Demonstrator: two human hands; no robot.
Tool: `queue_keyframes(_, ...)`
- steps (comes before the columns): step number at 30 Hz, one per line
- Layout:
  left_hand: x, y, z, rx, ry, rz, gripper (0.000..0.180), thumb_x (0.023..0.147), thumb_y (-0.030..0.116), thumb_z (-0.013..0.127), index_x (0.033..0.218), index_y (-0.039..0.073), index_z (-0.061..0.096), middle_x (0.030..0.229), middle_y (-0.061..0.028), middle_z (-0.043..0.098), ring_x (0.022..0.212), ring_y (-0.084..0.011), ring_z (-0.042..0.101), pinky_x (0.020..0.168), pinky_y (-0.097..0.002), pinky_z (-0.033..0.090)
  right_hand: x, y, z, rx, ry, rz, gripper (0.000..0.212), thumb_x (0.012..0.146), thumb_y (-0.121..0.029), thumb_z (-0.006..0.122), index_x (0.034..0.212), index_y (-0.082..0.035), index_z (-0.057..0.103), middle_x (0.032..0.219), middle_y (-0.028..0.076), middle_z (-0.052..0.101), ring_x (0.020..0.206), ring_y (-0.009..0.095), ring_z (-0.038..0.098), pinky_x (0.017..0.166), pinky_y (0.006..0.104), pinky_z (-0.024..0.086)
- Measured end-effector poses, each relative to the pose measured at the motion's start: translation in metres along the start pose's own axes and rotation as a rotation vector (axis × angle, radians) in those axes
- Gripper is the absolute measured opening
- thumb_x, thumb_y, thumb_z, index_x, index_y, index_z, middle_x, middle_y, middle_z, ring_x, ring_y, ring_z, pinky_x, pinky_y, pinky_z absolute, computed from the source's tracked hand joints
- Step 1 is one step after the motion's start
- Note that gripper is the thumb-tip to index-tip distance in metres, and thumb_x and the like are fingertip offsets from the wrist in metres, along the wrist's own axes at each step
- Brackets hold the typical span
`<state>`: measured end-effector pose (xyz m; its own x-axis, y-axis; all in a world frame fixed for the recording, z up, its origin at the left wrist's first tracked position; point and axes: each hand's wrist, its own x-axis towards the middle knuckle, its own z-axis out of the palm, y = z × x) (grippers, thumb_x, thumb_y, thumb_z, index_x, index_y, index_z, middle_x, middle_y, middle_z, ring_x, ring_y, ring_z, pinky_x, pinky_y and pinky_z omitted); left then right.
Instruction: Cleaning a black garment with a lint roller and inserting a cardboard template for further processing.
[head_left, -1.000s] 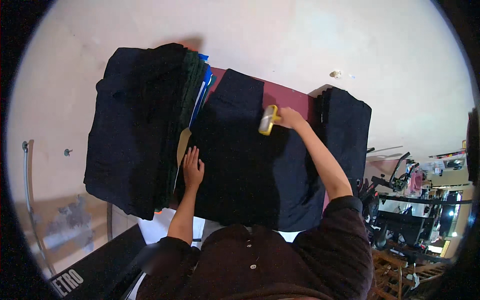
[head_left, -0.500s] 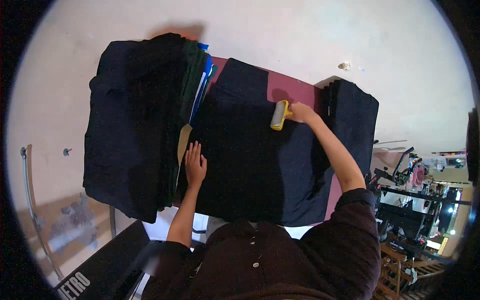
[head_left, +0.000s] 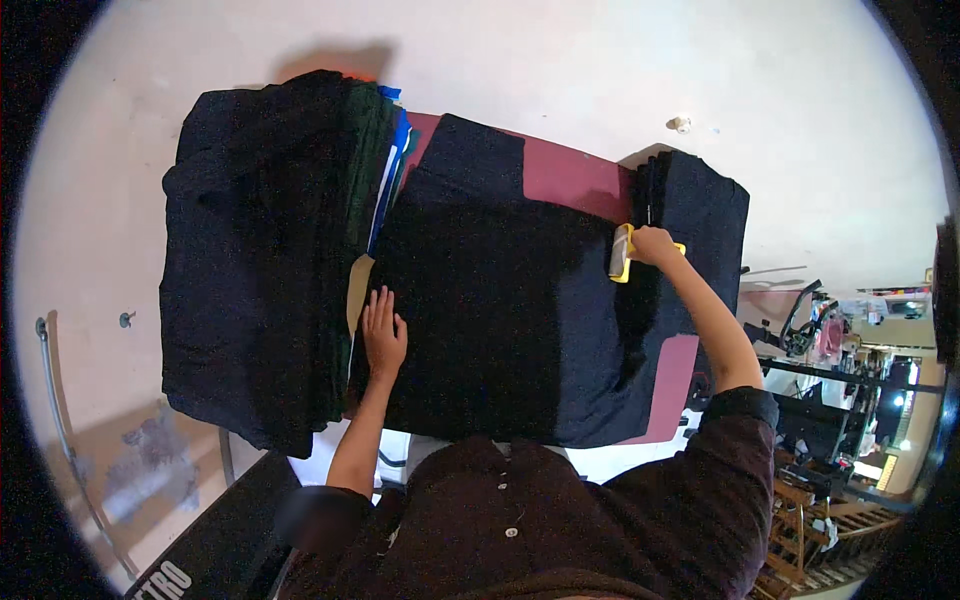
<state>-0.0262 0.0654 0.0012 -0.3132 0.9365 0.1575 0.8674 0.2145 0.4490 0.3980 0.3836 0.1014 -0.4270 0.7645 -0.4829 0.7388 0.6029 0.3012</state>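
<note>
Roller (head_left: 618, 255) is further R now, prob. light, R hand (head_left: 654, 245) round its handle (head_left: 680, 248) (best hold), L hand (head_left: 383, 338) flat on soft-looking cloth (head_left: 480, 320).

A grey pipe (head_left: 69, 452) (far left) lines the pale wall (head_left: 520, 50).

I wear a dark brown shirt (head_left: 450, 540) with a faint reddish cast, softly creased. Two small, round, pale buttons (head_left: 511, 533) sit one below the other down my front. My right sleeve (head_left: 700, 485) is loose and ends near the elbow in a blacker cuff (head_left: 748, 404). My left sleeve (head_left: 342, 515), also dark, is partly blurred. My forearms (head_left: 728, 335), left grip (head_left: 384, 335) and right grip (head_left: 655, 245) are bare.
</note>
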Motion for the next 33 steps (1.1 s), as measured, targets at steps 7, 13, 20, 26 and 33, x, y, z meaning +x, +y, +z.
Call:
queue_keyframes(7,-0.004,-0.008,0.003,0.012,-0.032,-0.023,0.044,0.090,0.013,0.042,0.134,0.006,0.038,0.140,-0.0083,0.036,0.132,-0.0258,0.029,0.107,-0.0424,0.023,0.031,-0.018,-0.041,-0.038,0.001,0.069,0.023,0.075,-0.027,0.064,0.086,-0.007,0.066,0.086,0.013,0.066,0.077,0.029,0.066,0.061,0.0392,0.053)
queue_keyframes(13,-0.004,-0.010,-0.005,0.016,-0.055,-0.034,0.045,0.089,0.012,0.044,0.133,0.005,0.039,0.140,-0.0092,0.036,0.132,-0.0264,0.030,0.106,-0.0433,0.025,0.109,-0.014,-0.051,-0.160,0.283,0.106,0.015,0.081,-0.023,0.056,0.092,-0.016,0.063,0.085,0.007,0.065,0.084,0.025,0.062,0.068,0.0421,0.047)
queue_keyframes(20,0.006,-0.004,0.002,-0.027,-0.030,-0.019,0.045,0.087,0.012,0.048,0.131,0.004,0.043,0.138,-0.0112,0.039,0.130,-0.0285,0.032,0.105,-0.0428,0.027,0.129,0.021,-0.031,-0.253,0.281,0.179,0.019,0.083,-0.024,0.050,0.090,-0.018,0.067,0.087,0.004,0.066,0.090,0.021,0.061,0.079,0.0416,0.040)
queue_keyframes(26,-0.003,-0.006,-0.001,0.000,-0.032,-0.041,0.043,0.090,0.014,0.045,0.132,0.006,0.041,0.139,-0.0083,0.038,0.132,-0.0261,0.030,0.107,-0.0432,0.025,0.099,0.005,-0.041,-0.183,0.312,0.216,0.023,0.083,-0.024,0.053,0.102,-0.015,0.062,0.120,0.009,0.052,0.117,0.023,0.043,0.097,0.0521,0.029)
queue_keyframes(33,-0.015,-0.007,-0.003,-0.080,0.024,-0.035,0.043,0.089,0.014,0.047,0.131,0.006,0.041,0.139,-0.0087,0.037,0.131,-0.0269,0.030,0.106,-0.0439,0.024,0.030,-0.042,-0.062,0.203,0.728,0.137,0.047,0.078,-0.015,0.060,0.123,-0.012,0.047,0.130,0.014,0.040,0.120,0.029,0.038,0.098,0.0533,0.025)
